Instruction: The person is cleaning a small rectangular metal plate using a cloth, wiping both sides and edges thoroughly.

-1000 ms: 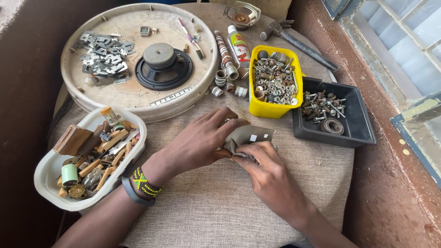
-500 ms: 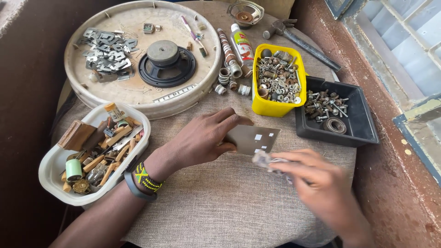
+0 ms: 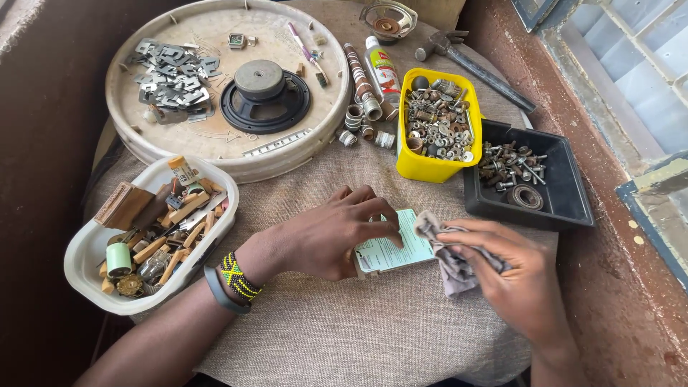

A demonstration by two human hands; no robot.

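A pale green rectangular plate (image 3: pixel 393 249) lay flat on the cloth-covered table (image 3: pixel 344 337), near its middle, slightly askew. A crumpled grey rag (image 3: pixel 448 258) rested against the plate's right edge, its bunched end hanging toward the table's near edge.

Two bare forearms, no sleeves in view. Left hand (image 3: pixel 337 236): no rings visible; nails short. Just behind left hand, on wrist: woven bead bracelet (image 3: pixel 237 277), zigzag pattern in yellow, green, black, with touch of blue. Just behind bracelet, further up arm: thin plain dark band (image 3: pixel 219 293), smooth, no face or clasp showing. Right hand (image 3: pixel 512 276): nothing worn on fingers; wrist bare.
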